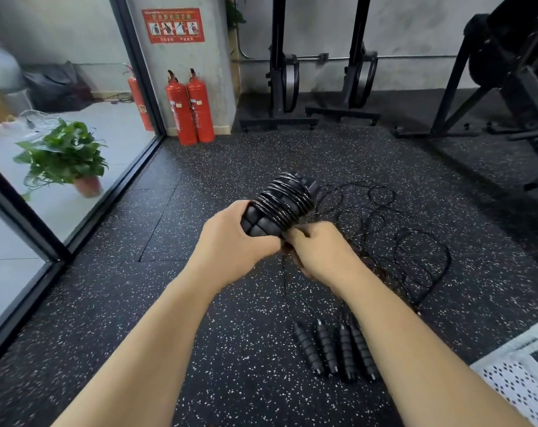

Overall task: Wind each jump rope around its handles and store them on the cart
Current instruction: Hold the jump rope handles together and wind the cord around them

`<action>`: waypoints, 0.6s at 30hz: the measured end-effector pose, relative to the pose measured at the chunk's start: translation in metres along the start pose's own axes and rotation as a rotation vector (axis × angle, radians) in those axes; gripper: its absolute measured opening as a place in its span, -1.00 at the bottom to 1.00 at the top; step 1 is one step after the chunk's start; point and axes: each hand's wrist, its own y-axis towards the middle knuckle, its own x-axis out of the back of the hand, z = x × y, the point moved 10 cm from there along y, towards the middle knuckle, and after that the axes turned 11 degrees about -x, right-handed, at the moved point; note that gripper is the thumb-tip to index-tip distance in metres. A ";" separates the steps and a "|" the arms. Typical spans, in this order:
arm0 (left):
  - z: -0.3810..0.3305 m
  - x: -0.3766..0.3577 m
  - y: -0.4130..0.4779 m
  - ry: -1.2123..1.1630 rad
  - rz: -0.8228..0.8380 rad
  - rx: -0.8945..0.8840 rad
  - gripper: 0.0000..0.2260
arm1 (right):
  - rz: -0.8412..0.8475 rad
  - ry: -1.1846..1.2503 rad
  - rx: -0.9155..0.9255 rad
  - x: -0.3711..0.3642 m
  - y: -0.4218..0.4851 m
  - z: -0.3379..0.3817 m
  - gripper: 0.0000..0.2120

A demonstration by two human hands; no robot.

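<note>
Several rope [287, 200] coils, ribbed black handles [255, 221]

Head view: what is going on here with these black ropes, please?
A person is winding a rope around its handles. The left hand grips the handles, which already carry several coils; the right hand pinches the rope just beneath them. Four other handles lie side by side on the floor, their ropes loosely tangled beyond them, not yet wound.
</note>
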 end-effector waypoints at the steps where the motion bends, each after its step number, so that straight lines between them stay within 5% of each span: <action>1: 0.005 0.003 0.001 0.059 -0.016 0.013 -0.75 | -0.003 -0.047 0.042 -0.001 -0.003 0.005 -0.67; 13: 0.025 0.024 -0.001 0.293 -0.069 0.151 -0.72 | -0.102 -0.793 0.241 -0.008 -0.041 0.029 -0.77; 18: 0.014 0.020 -0.002 0.510 0.002 0.108 -0.68 | -0.146 -0.744 0.360 0.000 -0.059 0.051 -0.62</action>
